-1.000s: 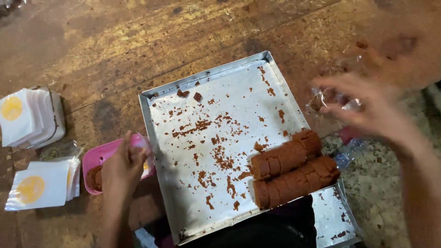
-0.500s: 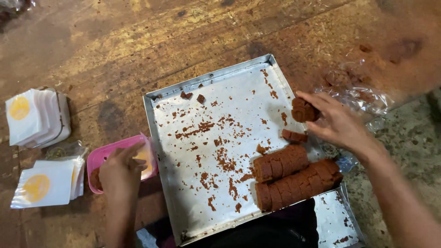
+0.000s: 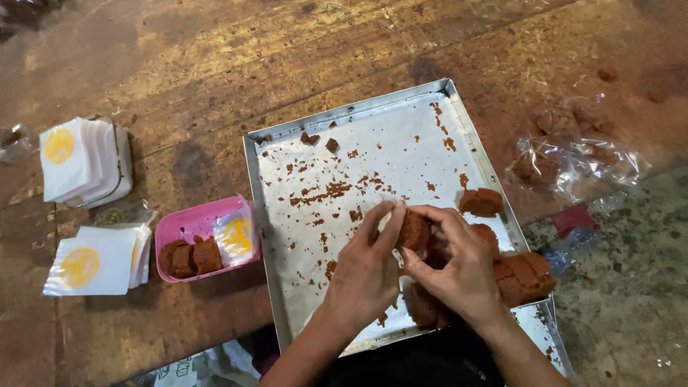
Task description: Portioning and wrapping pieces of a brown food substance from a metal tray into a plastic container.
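A brown cake piece (image 3: pixel 413 231) is pinched between the fingers of the left hand (image 3: pixel 365 276) and the right hand (image 3: pixel 459 269), both closed on it above the near right part of the metal tray (image 3: pixel 287 147). More brown slices (image 3: pixel 522 276) are stacked just right of the hands, and one piece (image 3: pixel 481 202) lies beyond them. On the worktop (image 3: pixel 179 64) to the left are set a pink tub (image 3: pixel 204 218) of slices and white wrappers (image 3: pixel 82 161); a clear bag (image 3: pixel 573 161) lies far right.

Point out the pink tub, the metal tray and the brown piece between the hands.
Pink tub (image 3: pixel 188 223): head view, on its far rim.
Metal tray (image 3: pixel 344 119): head view, on its far wall.
Brown piece (image 3: pixel 414 231): head view, on its exposed face between the fingers.
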